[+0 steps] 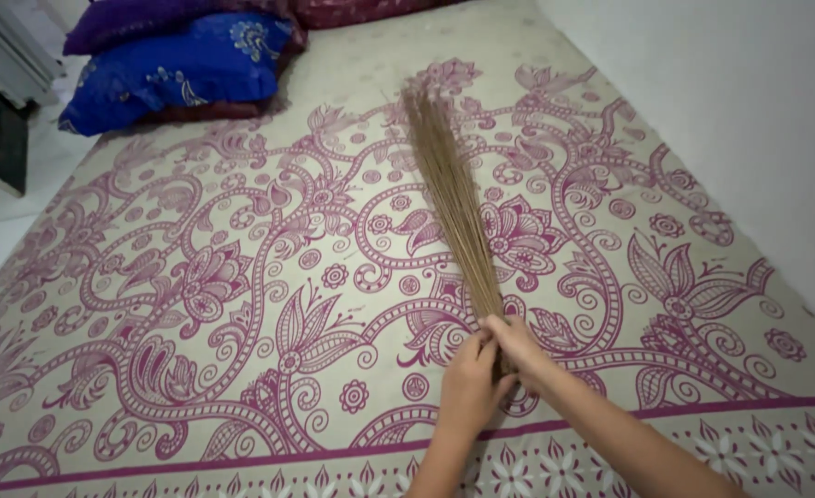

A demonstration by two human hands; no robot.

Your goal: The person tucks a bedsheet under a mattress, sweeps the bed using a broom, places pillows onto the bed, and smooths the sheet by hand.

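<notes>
Both the left hand (470,378) and the right hand (516,343) are clenched around the bound end of a long brown stick broom (452,189), whose bristles lie across the cream bedsheet with purple flower pattern (195,277), pointing towards the blue pillow (182,60); I think a low angle sweeps best.

The broom (454,194) butt hides inside both fists (pillows (172,55) cut by the top edge).
</notes>
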